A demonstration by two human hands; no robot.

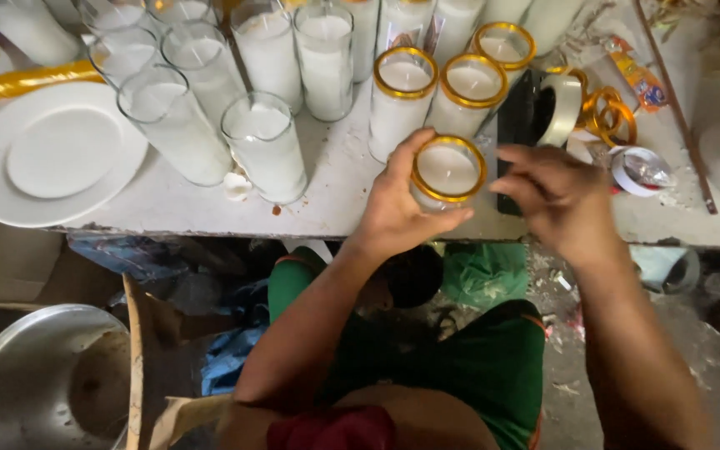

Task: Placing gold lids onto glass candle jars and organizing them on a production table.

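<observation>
My left hand is wrapped around a tall glass candle filled with white wax, its rim banded in gold tape, near the front edge of the white table. My right hand hovers just to the right of that rim, fingers curled and pinched; I cannot make out anything in them. Three more gold-rimmed candles stand right behind. A black tape dispenser with a pale roll sits beyond my right hand.
Several plain glass candles crowd the table's left and back. A white plate lies at the far left, with a gold foil roll behind it. Gold tape rings lie right. A metal bowl sits on the floor below.
</observation>
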